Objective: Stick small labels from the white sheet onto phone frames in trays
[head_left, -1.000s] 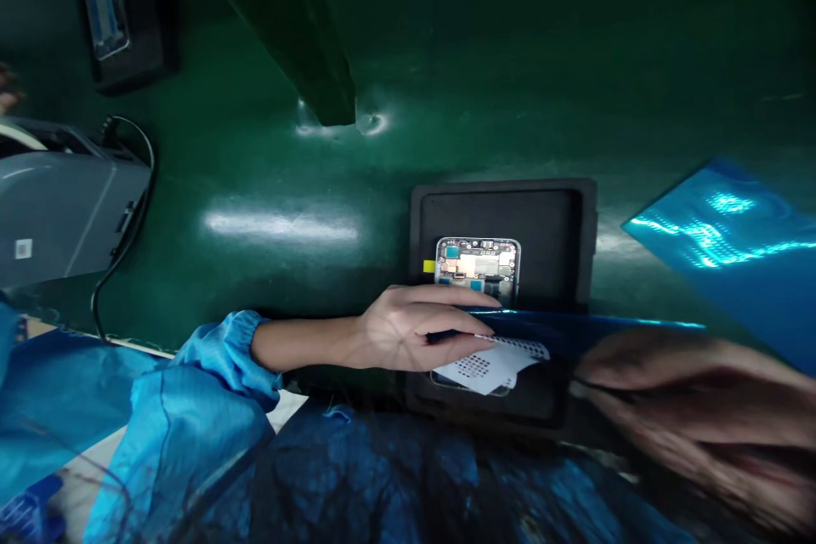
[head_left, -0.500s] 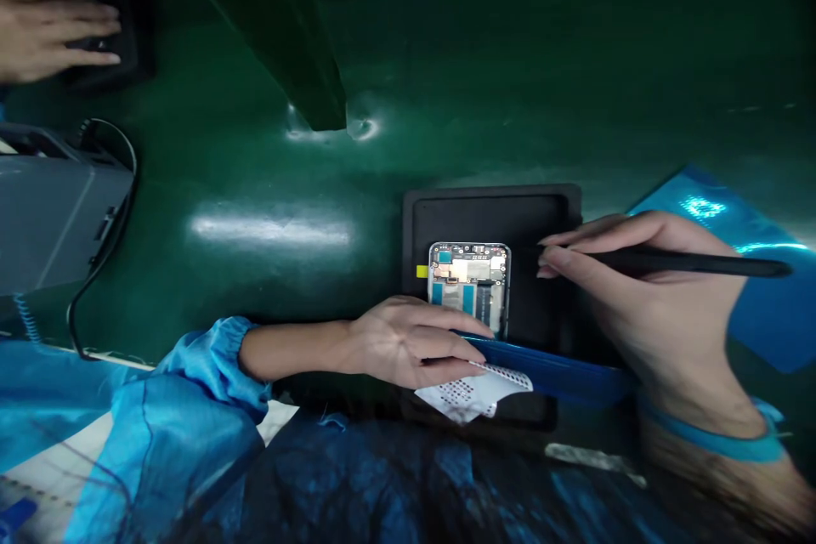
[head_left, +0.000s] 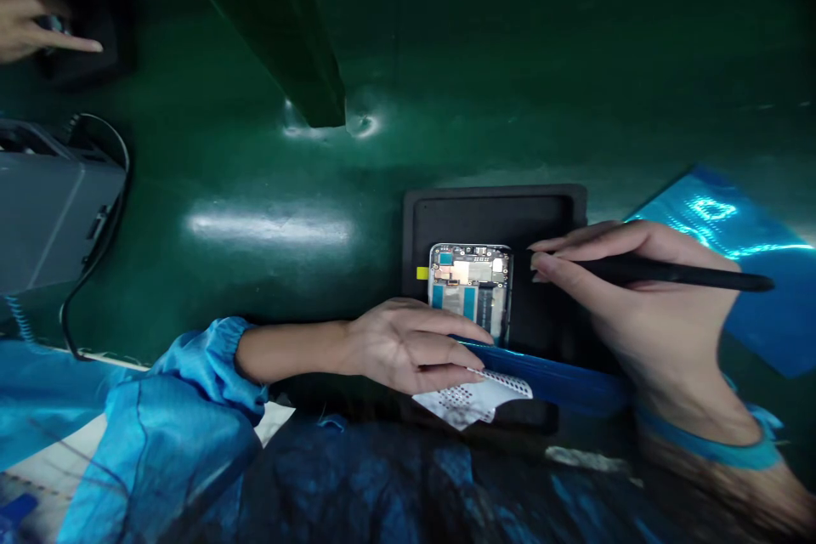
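Note:
An opened phone [head_left: 470,286] with its circuit board showing lies in a black tray [head_left: 490,212] on the green table. My left hand [head_left: 414,346] rests at the phone's near end, fingers pinched on a blue strip [head_left: 548,376] and a white perforated sheet [head_left: 473,398]. My right hand [head_left: 628,302] is closed round a thin black stylus [head_left: 688,276]; its fingertips sit just right of the phone, over the tray.
A blue reflective sheet [head_left: 758,229] lies at the right. A grey device [head_left: 51,212] with a black cable stands at the left. Another person's hand [head_left: 31,8] touches a dark tray at the far left. A dark green post [head_left: 286,25] rises behind.
My right hand has come up from the lower right with the stylus to the tray beside the phone. Another person's hand has appeared at the far left. My left hand has stayed put.

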A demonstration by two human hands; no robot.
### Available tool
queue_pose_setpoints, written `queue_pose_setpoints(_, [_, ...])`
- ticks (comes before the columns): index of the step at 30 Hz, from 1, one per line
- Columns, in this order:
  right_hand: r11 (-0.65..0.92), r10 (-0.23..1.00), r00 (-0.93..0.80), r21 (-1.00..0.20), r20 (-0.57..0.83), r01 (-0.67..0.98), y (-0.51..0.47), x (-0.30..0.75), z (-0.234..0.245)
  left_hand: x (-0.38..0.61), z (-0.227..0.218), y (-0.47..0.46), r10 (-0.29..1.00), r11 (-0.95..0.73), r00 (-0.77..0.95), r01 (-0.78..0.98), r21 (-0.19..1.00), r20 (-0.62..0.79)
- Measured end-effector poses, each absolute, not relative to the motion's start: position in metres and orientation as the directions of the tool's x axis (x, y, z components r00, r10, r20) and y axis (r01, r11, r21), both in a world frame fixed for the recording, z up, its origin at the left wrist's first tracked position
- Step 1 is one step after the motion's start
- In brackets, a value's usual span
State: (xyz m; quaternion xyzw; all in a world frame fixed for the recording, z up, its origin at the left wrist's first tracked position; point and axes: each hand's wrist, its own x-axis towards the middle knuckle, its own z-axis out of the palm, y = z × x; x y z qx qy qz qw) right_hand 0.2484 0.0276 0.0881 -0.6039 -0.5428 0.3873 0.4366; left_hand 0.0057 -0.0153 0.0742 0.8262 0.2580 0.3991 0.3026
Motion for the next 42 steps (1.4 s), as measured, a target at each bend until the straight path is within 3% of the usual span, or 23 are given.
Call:
queue_pose_setpoints(22, [0.164,0.980,0.052,-0.932,0.190,0.324,0.024,0.248,0.084,0.004,0.068,-0.017,0.642,-0.705,0.560,0.163,0.690,0.524])
queue_pose_setpoints(30, [0.170,0.984,-0.015,-0.916,0.177,0.362,0.025,0.248,0.084,0.003,0.066,-0.019,0.643,-0.684,0.580,0.141,0.716,0.500])
queue_pose_setpoints(33, [0.150,0.982,0.076,-0.959,0.172,0.242,0.031,0.252,0.085,0.003,0.063,-0.021,0.684,-0.587,0.594,0.101,0.803,0.425])
queue_pose_setpoints(36, [0.185,0.912,0.348,-0.976,0.215,0.119,0.031,0.267,0.094,0.001,0.062,-0.020,0.750,-0.367,0.573,-0.057,0.929,0.331])
queue_pose_setpoints(38, [0.148,0.884,0.384,-0.940,0.265,0.307,0.019,0.281,0.104,-0.004,0.063,-0.018,0.789,-0.287,0.539,-0.102,0.953,0.295])
queue_pose_setpoints(40, [0.088,0.943,0.220,-0.822,0.252,0.562,-0.001,0.290,0.111,-0.009,0.065,-0.015,0.819,-0.286,0.500,-0.073,0.956,0.283])
queue_pose_setpoints(42, [0.113,0.980,0.044,-0.720,0.196,0.685,-0.025,0.291,0.111,-0.013,0.064,-0.012,0.849,-0.283,0.456,-0.033,0.959,0.266])
